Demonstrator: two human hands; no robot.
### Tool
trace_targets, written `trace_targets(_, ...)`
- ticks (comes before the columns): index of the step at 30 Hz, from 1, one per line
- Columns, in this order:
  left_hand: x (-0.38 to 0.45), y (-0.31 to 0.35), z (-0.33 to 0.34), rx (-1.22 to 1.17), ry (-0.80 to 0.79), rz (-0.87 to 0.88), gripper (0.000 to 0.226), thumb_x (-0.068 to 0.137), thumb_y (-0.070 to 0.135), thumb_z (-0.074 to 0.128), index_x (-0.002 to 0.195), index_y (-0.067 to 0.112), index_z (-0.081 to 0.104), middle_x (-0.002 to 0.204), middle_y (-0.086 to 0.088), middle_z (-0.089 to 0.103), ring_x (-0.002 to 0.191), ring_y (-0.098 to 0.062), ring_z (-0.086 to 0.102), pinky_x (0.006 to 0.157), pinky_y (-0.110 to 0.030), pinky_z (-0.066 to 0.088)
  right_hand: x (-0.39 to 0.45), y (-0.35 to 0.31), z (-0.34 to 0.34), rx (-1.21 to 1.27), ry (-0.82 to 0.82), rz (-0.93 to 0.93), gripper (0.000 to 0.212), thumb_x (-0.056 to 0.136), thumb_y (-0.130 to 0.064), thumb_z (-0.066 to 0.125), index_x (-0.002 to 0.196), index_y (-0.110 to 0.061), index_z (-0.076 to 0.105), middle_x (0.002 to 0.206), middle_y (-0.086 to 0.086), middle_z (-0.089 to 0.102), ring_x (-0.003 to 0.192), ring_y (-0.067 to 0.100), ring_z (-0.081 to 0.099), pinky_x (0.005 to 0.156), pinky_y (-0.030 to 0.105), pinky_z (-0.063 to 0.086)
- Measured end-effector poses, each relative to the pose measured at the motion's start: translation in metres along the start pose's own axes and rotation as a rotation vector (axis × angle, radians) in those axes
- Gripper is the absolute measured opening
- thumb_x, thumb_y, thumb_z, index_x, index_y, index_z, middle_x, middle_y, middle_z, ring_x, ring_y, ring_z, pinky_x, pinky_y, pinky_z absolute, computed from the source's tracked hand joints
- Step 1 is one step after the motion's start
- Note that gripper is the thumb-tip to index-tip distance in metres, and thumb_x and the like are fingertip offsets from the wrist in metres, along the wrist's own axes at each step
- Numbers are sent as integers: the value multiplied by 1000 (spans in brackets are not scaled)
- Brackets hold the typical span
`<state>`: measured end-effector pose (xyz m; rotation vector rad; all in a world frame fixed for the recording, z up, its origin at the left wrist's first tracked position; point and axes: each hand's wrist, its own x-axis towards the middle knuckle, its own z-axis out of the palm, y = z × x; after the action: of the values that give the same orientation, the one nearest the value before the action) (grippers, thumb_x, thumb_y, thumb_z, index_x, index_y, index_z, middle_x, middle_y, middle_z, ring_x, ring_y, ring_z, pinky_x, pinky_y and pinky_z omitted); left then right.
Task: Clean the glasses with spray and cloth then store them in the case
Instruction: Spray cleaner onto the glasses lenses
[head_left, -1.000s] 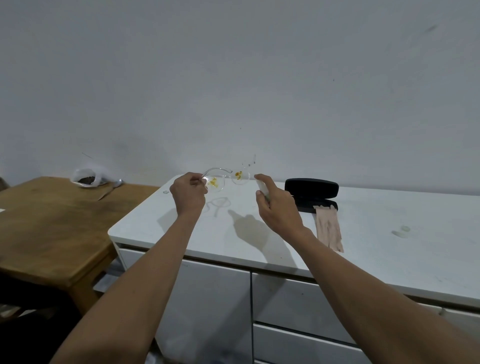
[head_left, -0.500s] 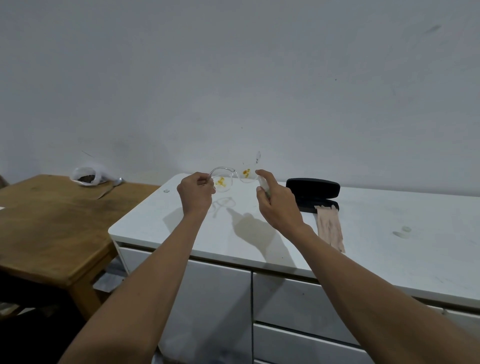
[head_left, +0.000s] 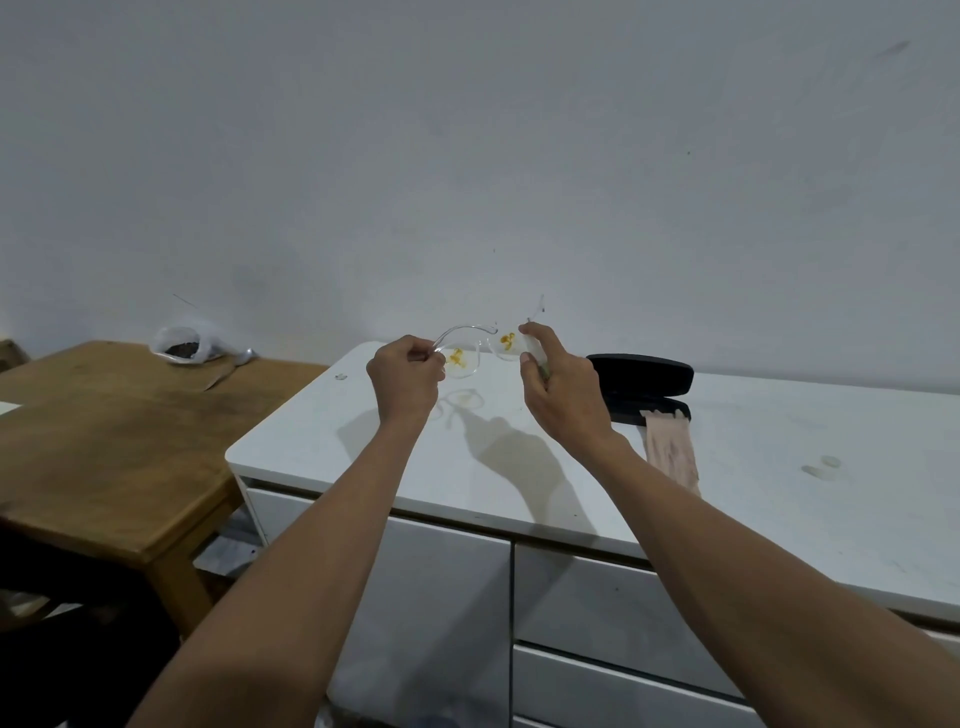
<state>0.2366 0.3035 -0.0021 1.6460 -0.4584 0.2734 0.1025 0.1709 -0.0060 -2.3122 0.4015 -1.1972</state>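
Observation:
My left hand (head_left: 408, 382) pinches one temple of clear-framed glasses (head_left: 470, 353) and holds them up above the white cabinet top (head_left: 779, 499). Both lenses carry yellow smears. My right hand (head_left: 563, 389) grips a small pale spray bottle (head_left: 532, 349), index finger on its top, right beside the glasses' right lens. The fingers hide most of the bottle. Behind my right hand a black glasses case (head_left: 644, 375) lies open on the cabinet. A pinkish cloth (head_left: 671, 453) lies flat in front of the case.
A wooden table (head_left: 104, 441) stands lower on the left, with a white plastic bag (head_left: 187, 345) at its far edge. The cabinet has drawers (head_left: 597, 623) below. A wet mark (head_left: 821, 465) shows on the cabinet's right part. A plain wall rises behind.
My left hand has brought the glasses slightly right, closer to the spray bottle. My right hand has risen a little, and its index finger now sits by the lens.

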Motion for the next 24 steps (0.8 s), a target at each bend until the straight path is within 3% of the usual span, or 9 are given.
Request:
trace_targets(5,1,3,3,5,-3,11,8,81,-5,68,84,0,74,67,-14,72,65,-29,72,72,-36,62,3,0,3,-13,0,-37,36,103,-18,47,138,-21,54,48,-10,41,57,24,47,64,41,47)
trace_targets(10,0,5,4,-4,-11,5,10,82,-5,68,84,3,74,68,-14,72,62,-25,70,70,-33,60,7,2,6,-51,25,-63,39,103,-16,47,141,-19,52,53,-12,42,59,24,47,64,39,44)
trace_targets(14,1,7,6,-14,-18,8,9,82,-5,69,85,2,74,64,-10,70,64,-28,72,70,-31,60,10,3,9,-89,33,-67,40,103,-16,46,143,-20,51,59,-2,48,62,27,49,65,41,43)
trace_targets(19,2,9,6,-24,-26,4,9,82,-5,70,86,2,74,61,-7,69,68,-31,73,76,-39,63,10,9,12,-80,79,-58,28,102,-10,46,128,-10,54,50,-13,35,55,29,44,61,43,48)
trace_targets(24,2,10,6,-38,-31,-3,10,82,-5,70,86,3,75,60,-4,69,69,-32,74,79,-44,63,6,4,16,-60,54,-49,36,103,-16,44,139,-18,49,63,1,52,62,28,52,61,42,46)
